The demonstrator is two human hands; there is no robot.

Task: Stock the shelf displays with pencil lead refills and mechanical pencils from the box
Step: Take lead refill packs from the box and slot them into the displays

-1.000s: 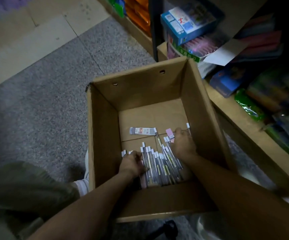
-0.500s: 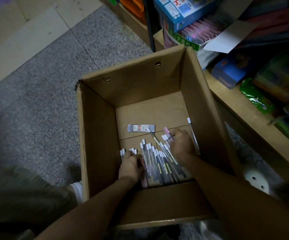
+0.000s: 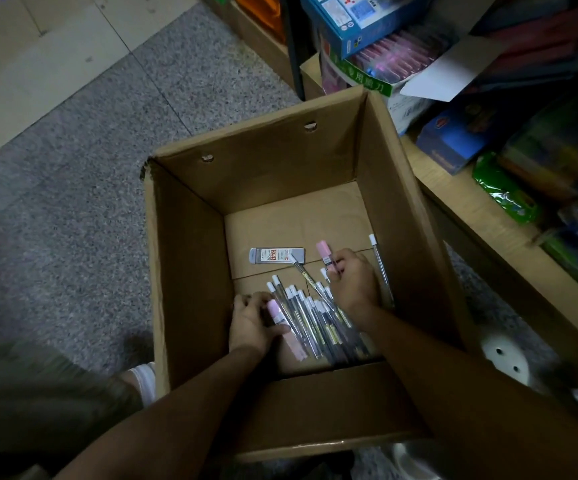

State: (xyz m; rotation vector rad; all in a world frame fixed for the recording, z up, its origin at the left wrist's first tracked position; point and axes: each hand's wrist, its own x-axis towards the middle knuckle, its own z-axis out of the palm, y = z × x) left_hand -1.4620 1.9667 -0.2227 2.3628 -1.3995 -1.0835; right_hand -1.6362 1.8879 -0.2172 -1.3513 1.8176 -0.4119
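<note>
An open cardboard box [image 3: 187, 271] stands on the floor. On its bottom lies a pile of mechanical pencils [image 3: 310, 318] with white caps. A grey lead refill case [image 3: 276, 255] lies flat beyond them, and one stray pencil [image 3: 381, 271] rests by the right wall. My left hand [image 3: 251, 323] is at the pile's left edge, thumb laid over a pink refill case [image 3: 286, 332] that it holds. My right hand [image 3: 353, 282] is on the pile's far right, its fingers curled round a second pink refill case [image 3: 325, 253] and some pencil ends.
A low wooden shelf [image 3: 481, 216] runs along the right, crowded with blue boxes [image 3: 454, 140] and green packets [image 3: 504, 192]. Grey speckled floor [image 3: 90, 202] lies to the left. My knee [image 3: 38, 393] is at the lower left.
My left hand has drawn a pink refill case out at the pile's left. My right hand has reached further towards the other pink case and curled onto it.
</note>
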